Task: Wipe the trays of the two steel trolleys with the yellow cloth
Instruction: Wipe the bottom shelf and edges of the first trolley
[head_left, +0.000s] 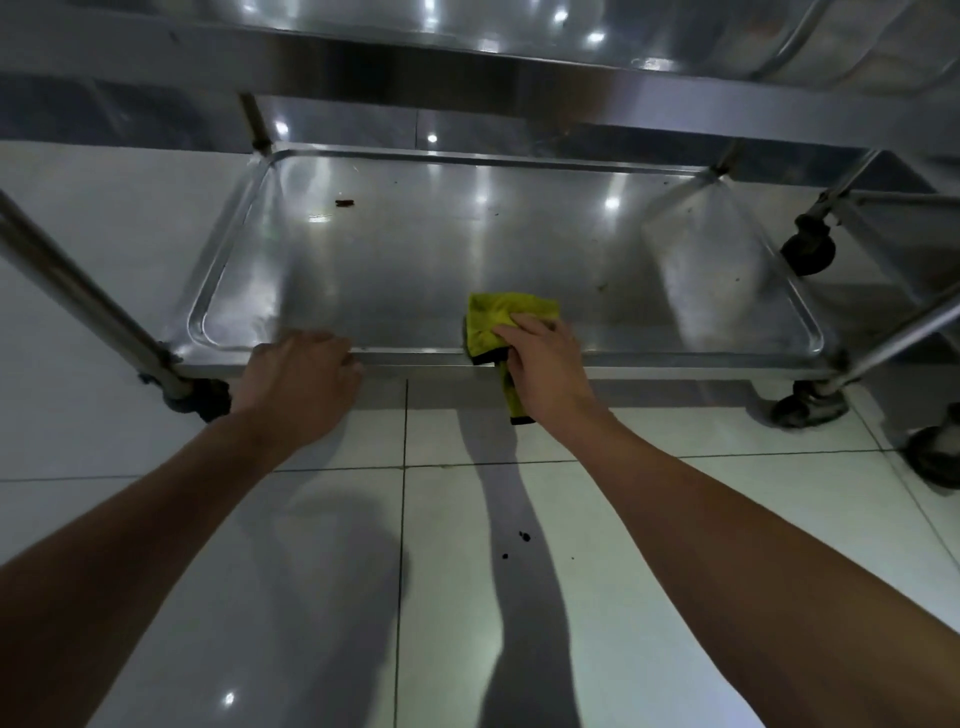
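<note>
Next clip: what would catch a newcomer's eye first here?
The yellow cloth, held by the right hand at the near rim of the bottom tray. Next, the left hand resting on that rim, and a small brown scrap on the tray's far left.

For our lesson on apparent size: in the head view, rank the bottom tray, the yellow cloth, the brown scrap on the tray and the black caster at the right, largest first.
1. Bottom tray
2. Yellow cloth
3. Black caster
4. Brown scrap

Cloth partly hidden by the right hand; cloth and caster are close, so unsure.
</note>
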